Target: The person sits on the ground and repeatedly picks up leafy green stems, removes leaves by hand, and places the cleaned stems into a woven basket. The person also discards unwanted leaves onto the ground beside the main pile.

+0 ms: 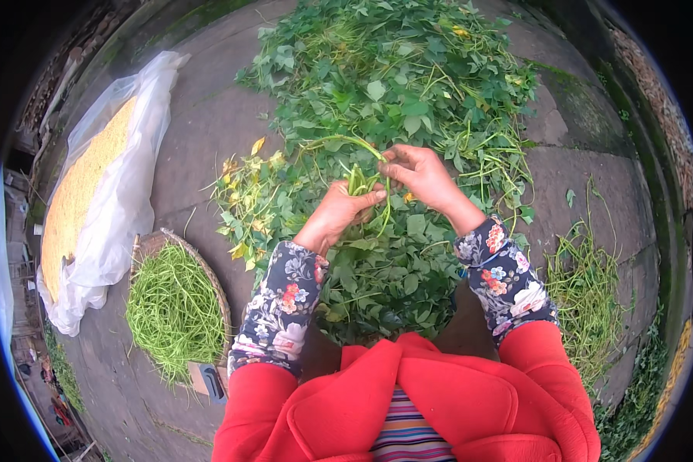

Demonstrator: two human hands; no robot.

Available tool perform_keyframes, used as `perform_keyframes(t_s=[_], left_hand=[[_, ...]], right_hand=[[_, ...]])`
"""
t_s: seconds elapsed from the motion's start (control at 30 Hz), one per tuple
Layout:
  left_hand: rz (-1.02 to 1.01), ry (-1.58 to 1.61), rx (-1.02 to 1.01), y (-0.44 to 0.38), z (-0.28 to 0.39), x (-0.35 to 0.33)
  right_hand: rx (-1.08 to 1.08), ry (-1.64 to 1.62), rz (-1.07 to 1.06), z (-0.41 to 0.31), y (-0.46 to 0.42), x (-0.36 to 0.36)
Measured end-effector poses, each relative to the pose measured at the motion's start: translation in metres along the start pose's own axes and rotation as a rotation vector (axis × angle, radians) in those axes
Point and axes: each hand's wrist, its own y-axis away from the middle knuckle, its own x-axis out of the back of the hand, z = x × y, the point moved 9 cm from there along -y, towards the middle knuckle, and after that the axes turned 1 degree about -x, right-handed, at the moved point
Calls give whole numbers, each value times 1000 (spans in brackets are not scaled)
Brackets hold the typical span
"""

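My left hand [346, 205] is closed around a small bunch of green stem pieces [359, 182], their ends pointing up. Close on its right, my right hand [413, 173] pinches a long green vine stem [349, 138] between thumb and fingers. That stem arches to the left above my left hand, and a thin strand hangs down between the two hands. Beneath both hands and beyond them spreads a big heap of leafy green vines [375, 89], with some yellow leaves at its left. My palms and some fingertips are hidden.
A woven basket [219, 283] holding cut green stems [176, 312] stands at the left, a dark-handled object [213, 382] by its near edge. Beyond it, yellow grain [89, 179] lies on white plastic sheeting [144, 144]. A pile of stripped stems [586, 289] lies on the paved ground at right.
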Motion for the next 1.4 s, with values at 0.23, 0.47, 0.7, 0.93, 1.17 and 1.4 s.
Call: perform_keyframes(t_s=[0.23, 0.47, 0.7, 0.93, 1.17, 1.4], left_hand=[[-85, 257, -73, 2, 7, -8], [59, 308, -169, 4, 20, 3], [81, 503, -346, 15, 48, -9], [56, 552, -605, 66, 129, -23], [225, 433, -549, 95, 145, 4], [223, 372, -527, 104, 109, 26]], right_hand=[[5, -181, 6, -8, 2, -8], [-17, -434, 119, -6, 4, -4], [-8, -658, 74, -22, 4, -14], [101, -689, 126, -54, 21, -4], [326, -384, 286, -166, 86, 93], [541, -164, 728, -219, 343, 343]])
